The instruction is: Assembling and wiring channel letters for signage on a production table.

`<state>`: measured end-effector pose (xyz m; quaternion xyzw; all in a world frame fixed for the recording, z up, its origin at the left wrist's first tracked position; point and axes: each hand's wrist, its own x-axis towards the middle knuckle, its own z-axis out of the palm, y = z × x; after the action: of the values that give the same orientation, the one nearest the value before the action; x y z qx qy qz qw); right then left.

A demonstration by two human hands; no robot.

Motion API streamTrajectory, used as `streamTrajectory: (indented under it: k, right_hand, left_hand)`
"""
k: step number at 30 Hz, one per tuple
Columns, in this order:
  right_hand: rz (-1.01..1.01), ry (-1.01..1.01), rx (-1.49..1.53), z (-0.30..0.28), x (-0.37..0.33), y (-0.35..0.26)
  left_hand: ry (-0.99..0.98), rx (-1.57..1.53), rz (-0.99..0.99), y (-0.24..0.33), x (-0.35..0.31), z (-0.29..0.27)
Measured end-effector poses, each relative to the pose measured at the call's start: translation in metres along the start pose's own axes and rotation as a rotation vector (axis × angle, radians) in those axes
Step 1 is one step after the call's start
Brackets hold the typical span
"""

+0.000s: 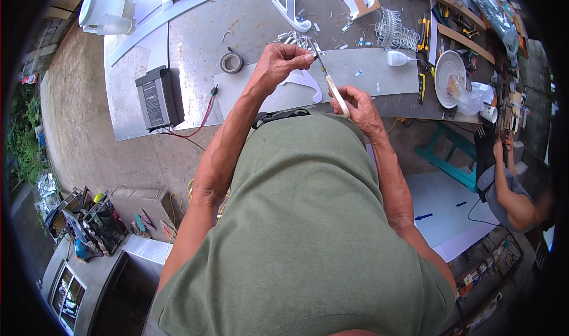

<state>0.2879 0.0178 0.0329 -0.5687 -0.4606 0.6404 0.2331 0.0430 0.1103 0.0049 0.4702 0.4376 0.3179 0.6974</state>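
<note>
My right hand is closed round the cream-white handle of a slim tool with a narrow metal front end; its exact kind is unclear. The tool points up and away, its tip beside my left fingers. My left hand pinches at that tip, with a small whitish bit between thumb and forefinger too tiny to name. Just beyond lies a bunch of small white pieces with wires. A white curved cut-out shape rests on the white sheet, partly behind my left hand.
On the metal table are a tape roll, a black box with leads, white curved pieces, a coiled wire bundle, pliers and a white plate. At right, a teal stool and another person.
</note>
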Motion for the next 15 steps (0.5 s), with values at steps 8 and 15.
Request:
streamTrajectory:
  k: [8, 15]
  right_hand:
    - [-0.022, 0.118, 0.130, -0.006, 0.005, 0.031]
    - [-0.174, 0.722, -0.929, -0.045, 0.023, 0.060]
  left_hand:
    - [0.023, 0.077, 0.014, 0.000, -0.003, -0.011]
    - [0.194, 0.653, 0.438, -0.009, -0.021, -0.027]
